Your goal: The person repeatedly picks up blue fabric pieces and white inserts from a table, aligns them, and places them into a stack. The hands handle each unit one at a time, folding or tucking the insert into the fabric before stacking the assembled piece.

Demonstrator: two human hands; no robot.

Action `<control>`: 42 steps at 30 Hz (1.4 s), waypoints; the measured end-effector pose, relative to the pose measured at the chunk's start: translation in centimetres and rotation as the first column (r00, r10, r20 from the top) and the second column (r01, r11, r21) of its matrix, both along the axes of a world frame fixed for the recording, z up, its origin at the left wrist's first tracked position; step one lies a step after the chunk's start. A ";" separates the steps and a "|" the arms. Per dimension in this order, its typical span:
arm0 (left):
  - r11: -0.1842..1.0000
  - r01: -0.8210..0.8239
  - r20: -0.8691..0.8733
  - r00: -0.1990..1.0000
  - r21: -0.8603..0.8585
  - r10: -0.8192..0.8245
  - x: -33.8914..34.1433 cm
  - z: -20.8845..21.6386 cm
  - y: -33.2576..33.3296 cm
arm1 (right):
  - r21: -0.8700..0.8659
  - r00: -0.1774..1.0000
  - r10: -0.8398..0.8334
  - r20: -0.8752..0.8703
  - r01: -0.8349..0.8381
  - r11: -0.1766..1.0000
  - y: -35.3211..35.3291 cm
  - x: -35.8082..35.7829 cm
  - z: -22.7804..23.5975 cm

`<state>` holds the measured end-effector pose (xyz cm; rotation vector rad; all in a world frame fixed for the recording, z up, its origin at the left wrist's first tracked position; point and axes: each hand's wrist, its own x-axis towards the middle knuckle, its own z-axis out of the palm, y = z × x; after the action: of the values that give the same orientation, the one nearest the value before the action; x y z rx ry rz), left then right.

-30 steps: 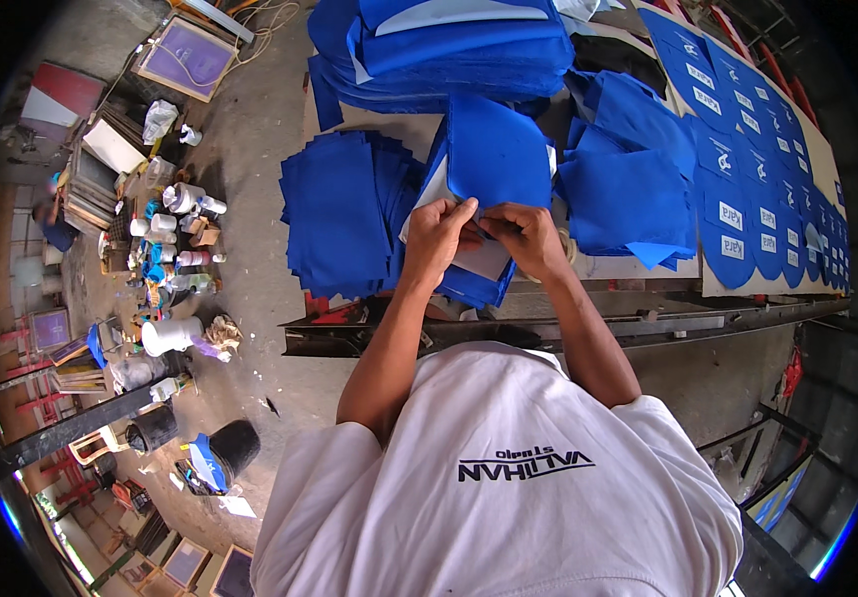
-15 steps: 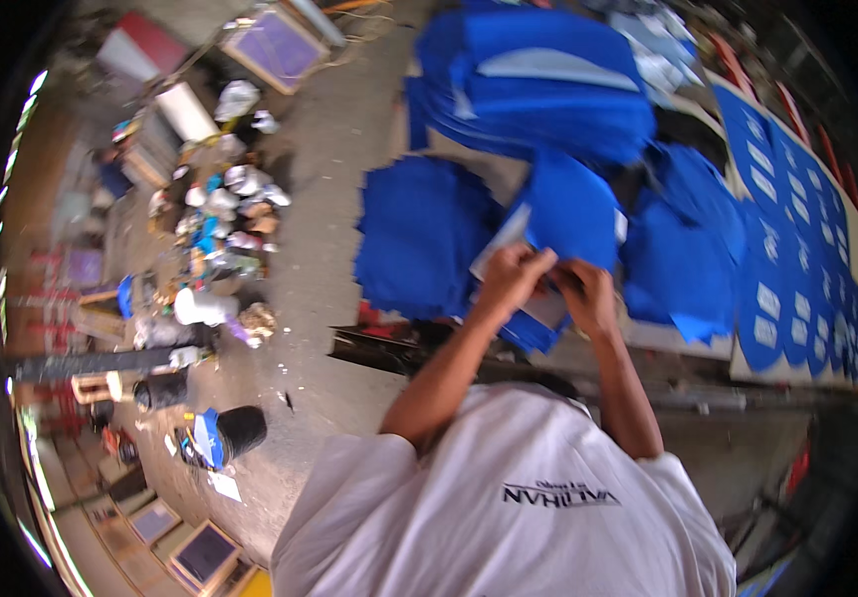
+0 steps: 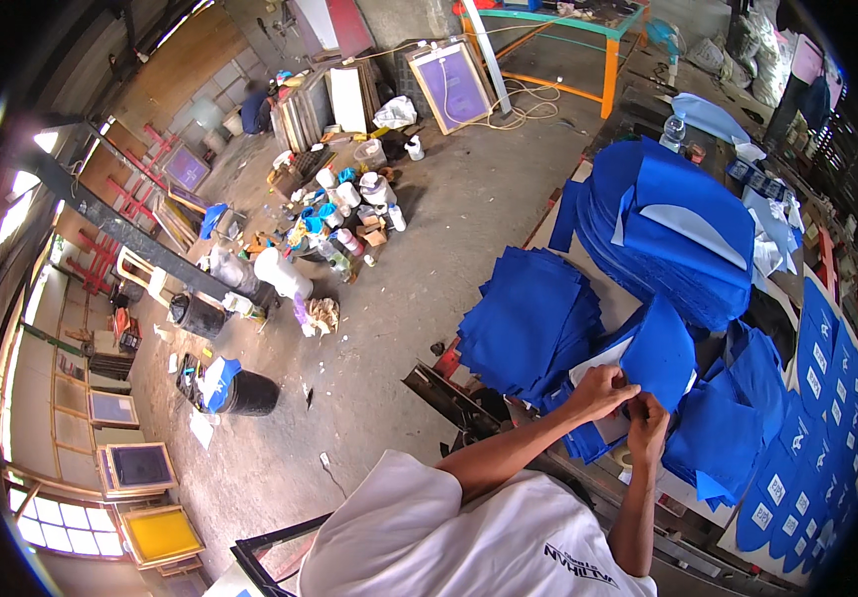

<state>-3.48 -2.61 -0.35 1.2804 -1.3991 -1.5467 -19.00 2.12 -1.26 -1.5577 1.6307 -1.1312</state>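
Note:
My left hand point(image 3: 603, 392) and my right hand point(image 3: 647, 426) are close together, fingers pinched at the near edge of a blue fabric piece point(image 3: 660, 350). A pale strip shows along the piece's left side. To the left of my hands lies a fanned pile of blue cut fabric point(image 3: 529, 316). Beyond them rises a thick stack of larger blue fabric pieces point(image 3: 688, 219), its top sheet showing a pale underside patch. On the right is another loose heap of blue fabric point(image 3: 723, 433). What lies between my fingertips is too small to make out.
Printed blue pieces point(image 3: 807, 438) lie on a board at the far right. A clear bottle point(image 3: 673, 132) stands behind the big stack. On the floor to the left are a cluster of containers point(image 3: 344, 204), a black bin point(image 3: 250, 394) and framed screens point(image 3: 449, 85).
The view has swung left and upward, so the table and my hands now appear farther right and lower. Both hands stay together at the blue piece's near edge.

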 end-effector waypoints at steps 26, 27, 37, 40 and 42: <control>0.947 -0.314 0.141 0.942 0.063 0.303 20.3 -8.1 -2.1 | -0.023 0.947 -0.270 -0.171 0.270 0.962 -0.1 1.0 0.0; 0.941 -0.324 0.145 0.940 0.098 0.309 21.3 -9.0 -2.2 | -0.011 0.950 -0.270 -0.157 0.271 0.962 -0.1 1.0 -0.2; 0.979 -0.201 0.250 0.949 0.017 0.191 24.9 -11.7 -3.5 | 0.091 0.996 -0.067 0.058 0.062 0.994 -0.6 -1.5 -0.9; 0.988 -0.154 0.266 0.952 -0.004 0.150 25.1 -11.9 -3.3 | 0.134 0.997 -0.069 -0.016 0.071 0.988 -0.3 -1.2 0.6; 0.985 -0.169 0.347 0.926 0.028 0.149 24.8 -11.4 -3.4 | 0.097 0.997 -0.069 -0.027 0.071 0.993 -0.4 -0.9 0.7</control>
<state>21.31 -5.99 -11.73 1.7199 -1.4252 -1.3044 -19.91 1.72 -0.57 -1.4675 1.7418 -1.0557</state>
